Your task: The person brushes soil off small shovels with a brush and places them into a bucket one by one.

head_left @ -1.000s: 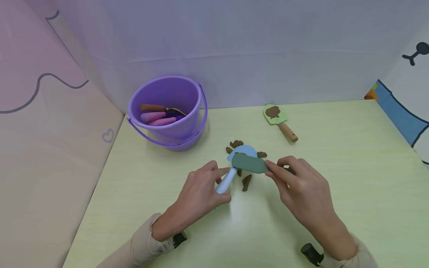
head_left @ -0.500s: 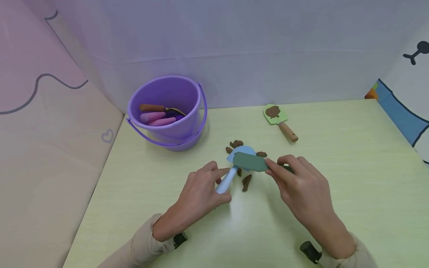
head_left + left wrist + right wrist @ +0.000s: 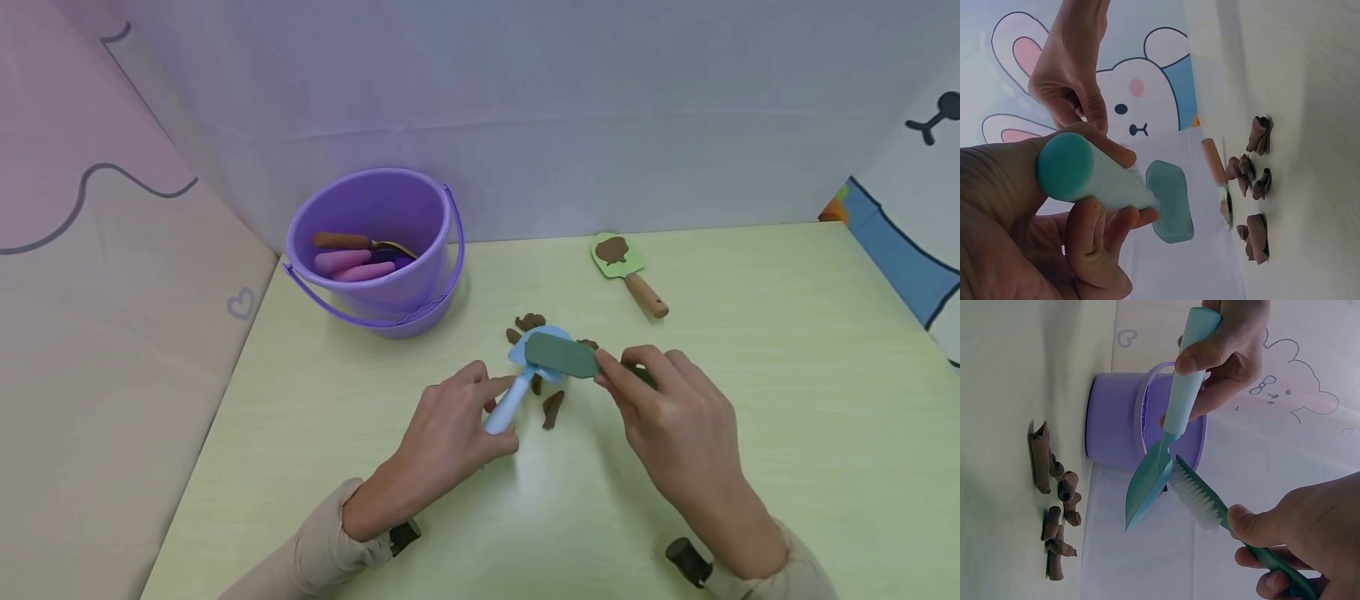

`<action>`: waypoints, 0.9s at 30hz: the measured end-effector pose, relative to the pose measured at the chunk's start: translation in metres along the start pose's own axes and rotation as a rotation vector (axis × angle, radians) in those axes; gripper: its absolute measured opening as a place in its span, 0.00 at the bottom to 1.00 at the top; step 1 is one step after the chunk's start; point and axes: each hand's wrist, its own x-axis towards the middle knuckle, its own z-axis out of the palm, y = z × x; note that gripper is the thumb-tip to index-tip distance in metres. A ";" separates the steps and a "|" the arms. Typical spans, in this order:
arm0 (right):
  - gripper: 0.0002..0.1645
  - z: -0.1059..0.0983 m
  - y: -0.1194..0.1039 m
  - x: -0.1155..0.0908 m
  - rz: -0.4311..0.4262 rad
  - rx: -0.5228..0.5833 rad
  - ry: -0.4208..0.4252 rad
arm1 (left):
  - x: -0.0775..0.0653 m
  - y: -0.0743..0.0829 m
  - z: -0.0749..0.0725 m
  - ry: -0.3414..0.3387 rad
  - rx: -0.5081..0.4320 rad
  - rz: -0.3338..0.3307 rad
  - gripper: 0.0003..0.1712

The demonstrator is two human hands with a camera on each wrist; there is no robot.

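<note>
My left hand point(image 3: 453, 429) grips the white-blue handle of a small light blue hand trowel point(image 3: 507, 407), raised above the table. Between thumb and fingers, my right hand point(image 3: 678, 421) pinches a dark green brush point(image 3: 561, 356). In the right wrist view its white bristles point(image 3: 1192, 497) face the trowel's scooped blade point(image 3: 1147, 484), right at its edge. The head view shows the brush's flat green back lying across the blade, hiding part of it. Below the tools, several curled brown clay-like pieces point(image 3: 552, 409) lie on the table, some of them covered in the head view.
A purple bucket point(image 3: 405, 308) stands at the back left, holding several tools with brown and pink handles point(image 3: 342, 241). Toward the back right lies a green spatula-like tool point(image 3: 630, 265) with a wooden handle and a brown patch. Printed cloth point(image 3: 525, 125) rises behind the table.
The brush in my right hand has shifted slightly up and to the right across the trowel blade. My left hand and the trowel stay almost still.
</note>
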 end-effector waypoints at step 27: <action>0.22 0.000 0.002 -0.004 0.071 0.121 0.023 | 0.000 0.002 -0.003 -0.007 -0.011 -0.015 0.31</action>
